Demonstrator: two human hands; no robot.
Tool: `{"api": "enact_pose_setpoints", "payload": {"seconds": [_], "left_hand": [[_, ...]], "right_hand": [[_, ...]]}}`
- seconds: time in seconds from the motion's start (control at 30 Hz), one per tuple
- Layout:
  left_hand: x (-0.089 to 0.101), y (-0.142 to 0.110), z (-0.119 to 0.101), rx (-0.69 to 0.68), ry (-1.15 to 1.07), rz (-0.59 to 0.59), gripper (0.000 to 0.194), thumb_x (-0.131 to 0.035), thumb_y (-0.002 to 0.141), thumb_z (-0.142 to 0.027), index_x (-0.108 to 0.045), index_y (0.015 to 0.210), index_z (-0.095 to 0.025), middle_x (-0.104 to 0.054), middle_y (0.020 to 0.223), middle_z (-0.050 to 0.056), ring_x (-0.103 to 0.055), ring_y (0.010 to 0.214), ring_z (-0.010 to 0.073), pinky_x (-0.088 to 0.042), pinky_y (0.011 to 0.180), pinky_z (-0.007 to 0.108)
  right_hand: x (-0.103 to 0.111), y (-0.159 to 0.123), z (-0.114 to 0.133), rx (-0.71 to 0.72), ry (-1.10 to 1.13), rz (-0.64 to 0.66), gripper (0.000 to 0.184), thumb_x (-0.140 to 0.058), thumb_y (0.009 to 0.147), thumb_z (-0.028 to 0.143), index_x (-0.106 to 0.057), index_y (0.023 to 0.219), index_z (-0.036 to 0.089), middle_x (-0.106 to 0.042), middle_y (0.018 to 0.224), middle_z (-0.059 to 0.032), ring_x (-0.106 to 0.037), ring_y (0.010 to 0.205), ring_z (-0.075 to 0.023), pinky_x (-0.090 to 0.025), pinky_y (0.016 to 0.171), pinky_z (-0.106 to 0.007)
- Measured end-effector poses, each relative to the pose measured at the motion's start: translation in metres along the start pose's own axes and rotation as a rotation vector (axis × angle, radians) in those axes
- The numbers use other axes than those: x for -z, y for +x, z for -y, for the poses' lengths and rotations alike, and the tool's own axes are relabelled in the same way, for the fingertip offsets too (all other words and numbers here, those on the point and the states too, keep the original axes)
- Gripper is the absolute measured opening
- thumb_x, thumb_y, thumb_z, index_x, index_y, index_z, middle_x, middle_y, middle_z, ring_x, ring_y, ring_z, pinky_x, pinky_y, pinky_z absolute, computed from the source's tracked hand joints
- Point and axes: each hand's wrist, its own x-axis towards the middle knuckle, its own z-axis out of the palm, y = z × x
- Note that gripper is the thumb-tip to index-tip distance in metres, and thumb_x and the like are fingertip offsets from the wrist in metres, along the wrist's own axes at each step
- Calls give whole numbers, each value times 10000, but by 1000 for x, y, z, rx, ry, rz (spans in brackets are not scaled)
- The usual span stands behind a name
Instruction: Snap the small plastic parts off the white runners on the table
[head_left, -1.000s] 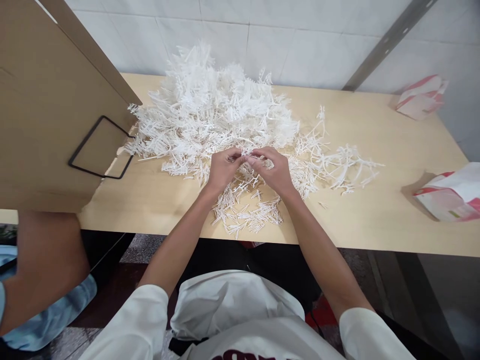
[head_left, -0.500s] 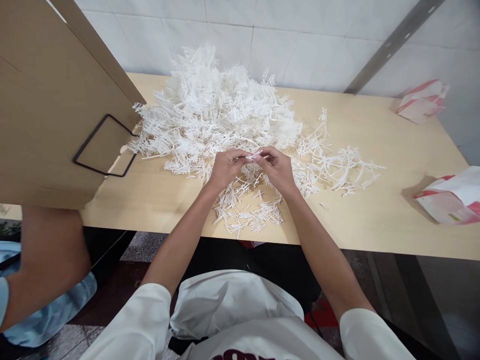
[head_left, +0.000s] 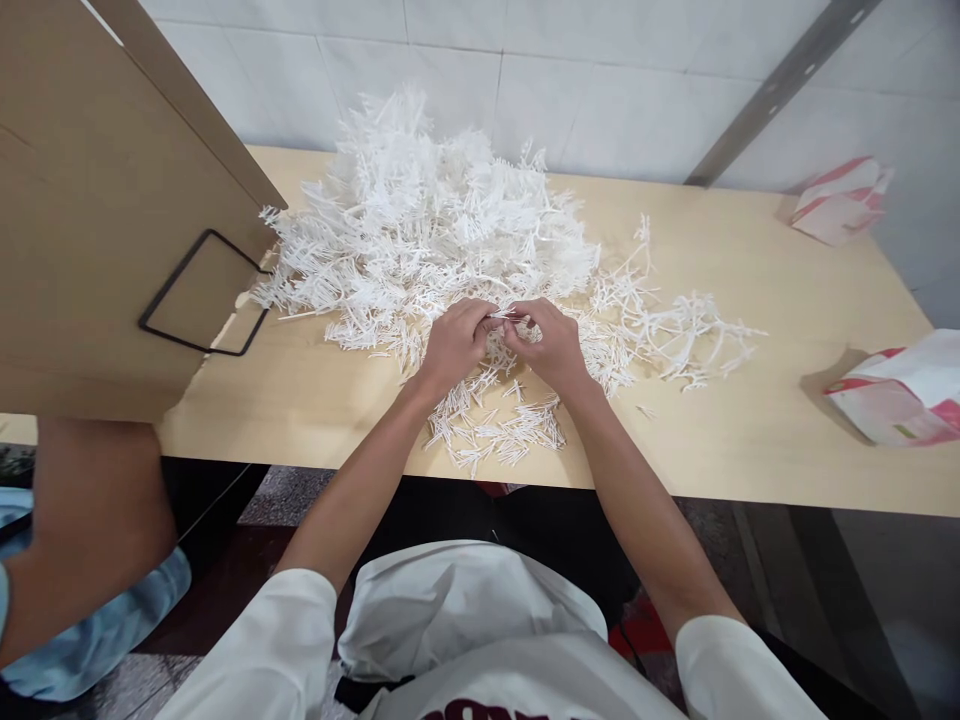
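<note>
My left hand (head_left: 454, 345) and my right hand (head_left: 551, 345) meet over the table in front of my body. Between their fingertips is a small white branched piece (head_left: 504, 313), pinched from both sides and partly covered by the fingers. Right behind them rises a big heap of white, twig-like branched pieces (head_left: 450, 200). Short loose white sticks (head_left: 517, 432) lie scattered below and around my hands. Off to the right, several bare-looking branched stems (head_left: 697, 335) lie in a loose tangle.
A tall cardboard panel (head_left: 97, 220) with a black wire bookend (head_left: 206, 290) stands on the left. Two red-and-white paper bags, one far (head_left: 840, 200) and one near (head_left: 904, 392), sit at the right. Another person's arm (head_left: 97, 500) shows at lower left. A tiled wall (head_left: 600, 90) backs the table.
My right thumb and fingers have shifted on the white piece, with a wider gap now between thumb and index finger. My left hand stays nearly in place.
</note>
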Motion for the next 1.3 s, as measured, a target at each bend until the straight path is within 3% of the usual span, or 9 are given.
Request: {"api": "enact_pose_setpoints", "payload": {"seconds": [0.23,0.5,0.6,0.7,0.77,0.83,1.03,1.17,1.3], "left_hand": [[4,1,-5,79,-61,30,167,-482,929,-245,-635,869,-212,-686,849,21,-601,793,156,-437,741,289],[2,7,-13,297,-720,22,403,-648,794,-578,-575,706,-192,-562,649,-16,-522,632,104,-426,608,253],[0,7,-14,358,-865,8,430,-702,737,-590,-551,693,-190,-534,648,-24,-506,629,91,-443,623,251],[0,7,-12,413,-925,-39,435,-729,714,-580,-528,689,-195,-527,677,-24,-494,634,82,-454,618,239],[-1,7,-9,434,-912,-69,424,-718,731,-570,-521,690,-197,-516,673,-27,-490,629,78,-460,617,230],[-1,8,-7,431,-868,-77,413,-702,755,-558,-523,685,-193,-503,647,-32,-491,615,75,-463,621,226],[3,8,-8,361,-605,-48,399,-696,752,-571,-633,715,-178,-609,653,-11,-523,606,90,-423,582,230],[4,6,-9,314,-482,-11,403,-664,775,-580,-687,727,-181,-648,654,-1,-530,600,104,-403,579,244],[2,4,-6,197,-357,-5,377,-601,835,-570,-732,834,-216,-729,816,27,-621,745,139,-454,706,267]], "right_hand": [[7,2,-6,-68,60,139,219,-546,936,404,-707,904,259,-751,867,-17,-671,820,-184,-497,769,-341],[4,-4,18,-174,215,-20,256,-450,966,467,-634,960,288,-726,823,3,-664,748,-158,-505,734,-318],[-3,-5,24,-259,310,-39,275,-421,964,515,-578,990,290,-707,815,9,-657,697,-136,-504,668,-286],[-5,-3,22,-374,461,-164,371,-285,978,574,-501,1084,291,-687,746,22,-641,615,-121,-503,614,-276],[-3,1,18,-408,540,-227,407,-233,980,584,-466,1143,292,-698,772,15,-666,644,-121,-517,633,-276],[2,4,13,-416,543,-244,350,-328,976,553,-512,1104,283,-717,869,-10,-694,732,-129,-535,683,-288],[9,8,11,-274,444,-95,284,-497,932,490,-690,989,290,-677,1219,-30,-600,1204,-200,-513,975,-420],[6,8,13,-379,588,7,321,-520,918,511,-704,1036,276,-731,1068,-26,-676,1004,-170,-539,916,-394],[3,7,7,-372,552,-21,261,-686,805,493,-718,928,265,-723,946,-16,-669,873,-151,-543,762,-322]]}}
